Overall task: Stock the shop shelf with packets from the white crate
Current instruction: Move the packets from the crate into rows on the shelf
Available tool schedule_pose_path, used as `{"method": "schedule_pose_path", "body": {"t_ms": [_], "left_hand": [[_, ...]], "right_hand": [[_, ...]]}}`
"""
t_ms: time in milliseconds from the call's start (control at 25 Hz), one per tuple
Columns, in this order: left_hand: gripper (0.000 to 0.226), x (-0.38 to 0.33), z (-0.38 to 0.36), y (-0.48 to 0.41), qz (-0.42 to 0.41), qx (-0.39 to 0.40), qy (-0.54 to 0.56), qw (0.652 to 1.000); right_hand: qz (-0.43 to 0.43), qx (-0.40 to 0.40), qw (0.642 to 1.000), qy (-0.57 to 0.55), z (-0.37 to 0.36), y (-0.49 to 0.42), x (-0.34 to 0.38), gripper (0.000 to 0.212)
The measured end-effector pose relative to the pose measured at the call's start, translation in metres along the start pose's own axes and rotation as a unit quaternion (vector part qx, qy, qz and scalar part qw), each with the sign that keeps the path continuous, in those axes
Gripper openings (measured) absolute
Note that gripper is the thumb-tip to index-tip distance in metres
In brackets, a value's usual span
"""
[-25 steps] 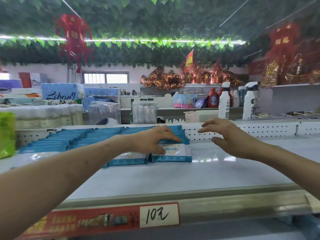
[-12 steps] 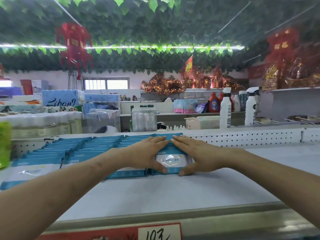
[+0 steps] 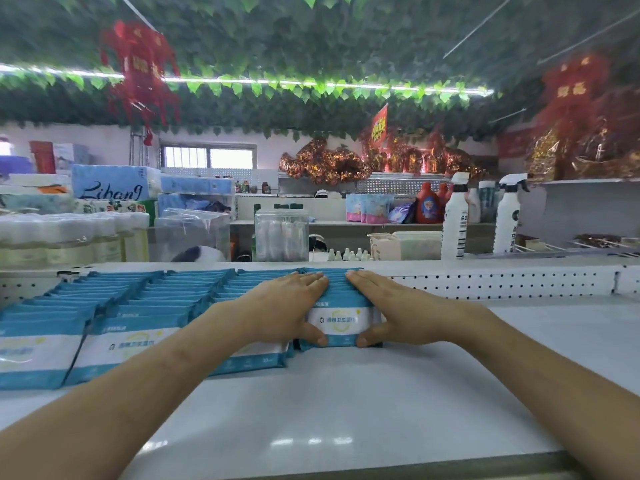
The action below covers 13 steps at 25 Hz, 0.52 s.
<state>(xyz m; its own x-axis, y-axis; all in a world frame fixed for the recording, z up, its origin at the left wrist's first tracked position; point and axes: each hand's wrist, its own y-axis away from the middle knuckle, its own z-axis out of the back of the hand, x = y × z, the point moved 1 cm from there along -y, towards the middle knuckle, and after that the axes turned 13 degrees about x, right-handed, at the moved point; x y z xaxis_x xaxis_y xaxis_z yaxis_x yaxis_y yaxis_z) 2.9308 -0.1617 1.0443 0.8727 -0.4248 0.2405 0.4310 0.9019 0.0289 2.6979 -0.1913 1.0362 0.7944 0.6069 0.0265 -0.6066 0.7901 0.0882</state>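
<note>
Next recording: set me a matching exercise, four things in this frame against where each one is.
Things: 1 left hand; 2 right hand; 3 white spray bottles; 4 red ornament.
Places: A hangs from the leafy ceiling; B presses the right side of the rightmost packet row; C stand beyond the perforated back panel; D presses the left side of that row.
Pairs: 1-D; 2-B; 3-C; 4-A.

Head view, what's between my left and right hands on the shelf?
The head view shows the rightmost row of blue-and-white packets between the left hand and right hand, both pressing its sides.
</note>
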Motion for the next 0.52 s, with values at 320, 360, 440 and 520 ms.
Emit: {"method": "schedule_pose_path", "body": {"t_ms": [320, 360, 440, 520], "left_hand": [[0.114, 0.006, 0.001, 0.011, -0.013, 0.001, 0.032, 0.999], [0.113, 0.006, 0.0, 0.011, -0.013, -0.003, 0.032, 0.999], [0.11, 0.005, -0.001, 0.012, -0.013, -0.007, 0.038, 0.999], [0.109, 0.003, 0.0, 0.014, -0.014, -0.005, 0.047, 0.999]], "right_hand": [[-0.009, 0.002, 0.999, -0.046, 0.0, 0.008, -0.01, 0.122], [-0.006, 0.0, 0.999, -0.045, 0.0, 0.008, -0.008, 0.121], [-0.002, -0.004, 0.999, -0.039, 0.0, 0.009, -0.003, 0.119], [-0.003, -0.008, 1.0, -0.029, 0.002, 0.012, 0.002, 0.118]]}}
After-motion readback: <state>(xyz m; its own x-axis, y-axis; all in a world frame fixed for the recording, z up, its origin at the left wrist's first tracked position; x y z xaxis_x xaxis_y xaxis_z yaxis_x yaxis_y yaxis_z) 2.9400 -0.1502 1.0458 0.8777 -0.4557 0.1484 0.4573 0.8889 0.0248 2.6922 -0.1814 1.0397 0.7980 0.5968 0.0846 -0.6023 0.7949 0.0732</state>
